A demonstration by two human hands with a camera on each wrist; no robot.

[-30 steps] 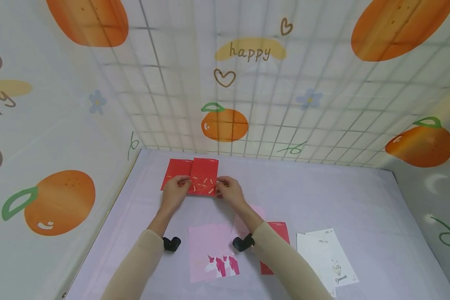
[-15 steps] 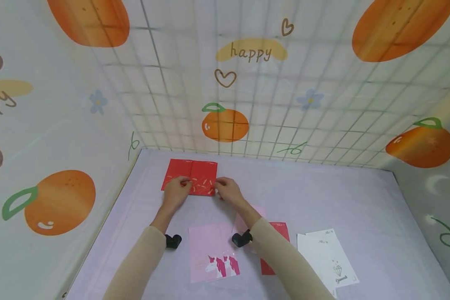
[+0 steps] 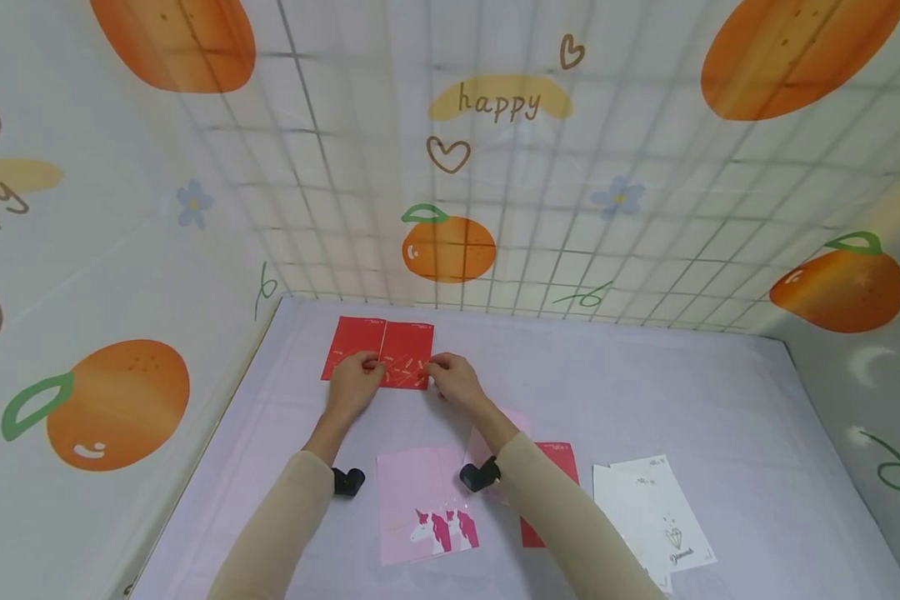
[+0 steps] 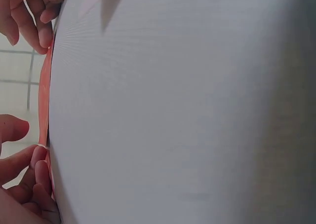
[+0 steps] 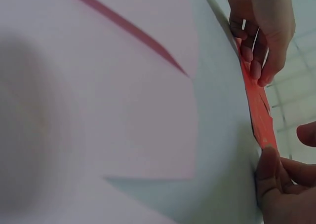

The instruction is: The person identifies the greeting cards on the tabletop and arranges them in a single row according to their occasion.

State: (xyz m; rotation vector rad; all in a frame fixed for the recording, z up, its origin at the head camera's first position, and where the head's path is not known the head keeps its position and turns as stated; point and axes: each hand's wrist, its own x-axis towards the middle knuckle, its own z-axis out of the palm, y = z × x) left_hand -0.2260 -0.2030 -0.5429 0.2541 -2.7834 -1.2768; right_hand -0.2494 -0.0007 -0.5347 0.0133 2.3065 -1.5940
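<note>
Two red cards with gold marks lie side by side at the back left of the table in the head view. My left hand (image 3: 354,385) is over the seam between them, its fingertips at the left edge of the right-hand red card (image 3: 408,340). Opposite it, my right hand (image 3: 457,383) pinches that same card's right edge. The other red card (image 3: 356,333) is partly covered by my left hand. Seen from the right wrist, the red card (image 5: 259,103) spans the space between both hands' fingertips.
Nearer me are a pink unicorn card (image 3: 420,483), another pink sheet (image 3: 480,446) and a red card (image 3: 562,462), both partly under my right sleeve. White cards (image 3: 645,508) overlap at the right. A fruit-printed cloth over a wire grid (image 3: 525,242) bounds the back.
The right-hand red card has come down from overlapping its neighbour to lie level beside it, with a thin pale line between them. My right hand has moved slightly left with it.
</note>
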